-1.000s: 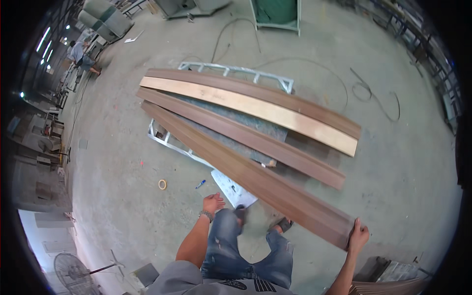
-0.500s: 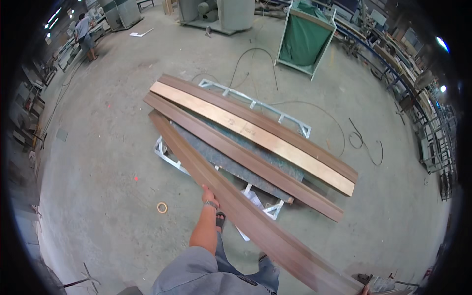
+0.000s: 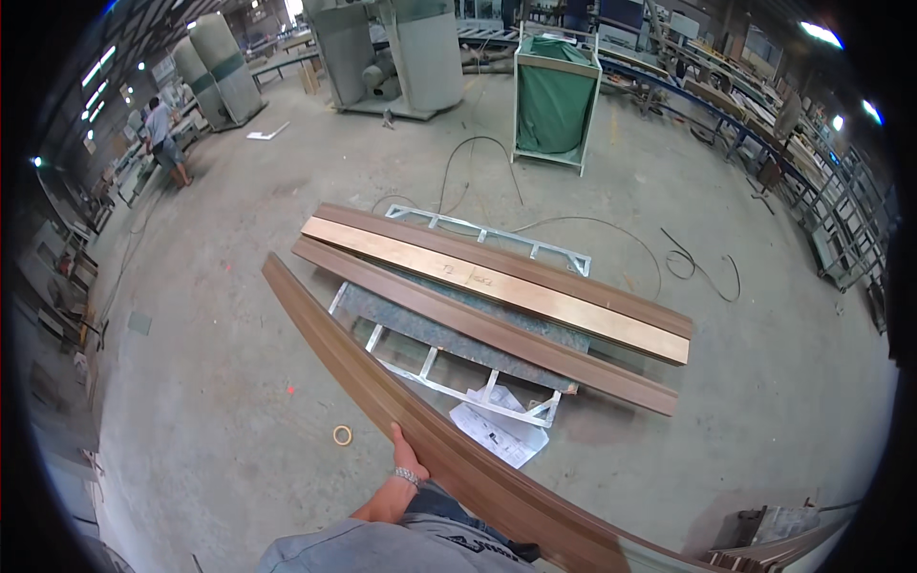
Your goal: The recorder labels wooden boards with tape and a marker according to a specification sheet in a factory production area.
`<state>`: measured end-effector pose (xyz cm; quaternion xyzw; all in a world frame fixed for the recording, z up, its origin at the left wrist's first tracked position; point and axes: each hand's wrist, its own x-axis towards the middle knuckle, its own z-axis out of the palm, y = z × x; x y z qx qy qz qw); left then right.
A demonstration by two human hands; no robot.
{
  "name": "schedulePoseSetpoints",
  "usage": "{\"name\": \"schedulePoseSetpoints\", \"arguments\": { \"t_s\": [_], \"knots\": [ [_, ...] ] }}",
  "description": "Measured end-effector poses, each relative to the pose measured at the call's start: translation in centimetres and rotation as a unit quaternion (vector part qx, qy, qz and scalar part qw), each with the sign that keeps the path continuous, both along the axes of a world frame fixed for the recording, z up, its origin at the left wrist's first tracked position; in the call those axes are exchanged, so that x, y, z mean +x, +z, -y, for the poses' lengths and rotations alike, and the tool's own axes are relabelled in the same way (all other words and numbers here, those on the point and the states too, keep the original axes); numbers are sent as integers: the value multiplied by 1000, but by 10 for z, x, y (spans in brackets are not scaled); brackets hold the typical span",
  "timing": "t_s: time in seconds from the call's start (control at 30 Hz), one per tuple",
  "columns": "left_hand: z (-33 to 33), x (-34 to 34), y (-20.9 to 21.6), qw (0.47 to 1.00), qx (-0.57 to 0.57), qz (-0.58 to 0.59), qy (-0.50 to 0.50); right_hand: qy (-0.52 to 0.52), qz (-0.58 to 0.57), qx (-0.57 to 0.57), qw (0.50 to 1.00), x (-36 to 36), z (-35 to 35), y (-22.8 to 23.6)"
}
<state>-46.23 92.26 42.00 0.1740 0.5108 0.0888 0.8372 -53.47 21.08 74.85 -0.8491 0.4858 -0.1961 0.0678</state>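
Note:
My left hand (image 3: 408,455) grips the near edge of a long brown wooden board (image 3: 382,401); the far fingers are hidden by the wood. The board slants from the upper left down to the lower right, held clear of the pile. My right hand does not show. On a low white metal frame (image 3: 449,390) with a dark, worn top (image 3: 411,325) lie a single brown board (image 3: 487,329), a pale board (image 3: 506,289) with pencil marks, and another brown board (image 3: 535,267) behind it.
Paper drawings (image 3: 497,430) lie under the frame's near edge, and a tape roll (image 3: 342,435) sits on the floor. Cables (image 3: 683,258) trail beyond. At the back stands a green cloth bin (image 3: 556,100). A person (image 3: 164,138) is far left. More boards (image 3: 774,554) are at lower right.
The held board has shifted left and away from the frame, baring the frame's near rail and the papers. My view has tilted up, and my right hand has left the picture.

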Motion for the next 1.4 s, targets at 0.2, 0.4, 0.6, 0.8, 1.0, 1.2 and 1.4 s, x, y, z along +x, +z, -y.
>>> {"name": "schedulePoseSetpoints", "arguments": {
  "t_s": [0.2, 0.4, 0.6, 0.8, 1.0, 1.2, 1.4],
  "knots": [
    [20, -8, 139, 983, 122, 136, 23, 49, 149, 126, 980, -35, 57, -145],
    [58, 9, 282, 924, 269, 271, 12, -114, 296, 279, 906, -83, 82, -411],
    [101, 16, 386, 832, 397, 387, 9, -127, -3, 453, 883, -36, -82, -515],
    [140, 28, 444, 757, 487, 429, -70, 439, 343, 374, 741, 164, -263, -255],
    [179, 33, 472, 689, 530, 467, -162, 700, 480, 264, 458, 133, -309, 130],
    [199, 34, 458, 557, 658, 433, -264, 539, 661, 207, 479, 125, -285, 254],
    [158, 18, 395, 361, 775, 312, -414, 386, 644, 524, 401, 134, -78, 236]
  ]
}}
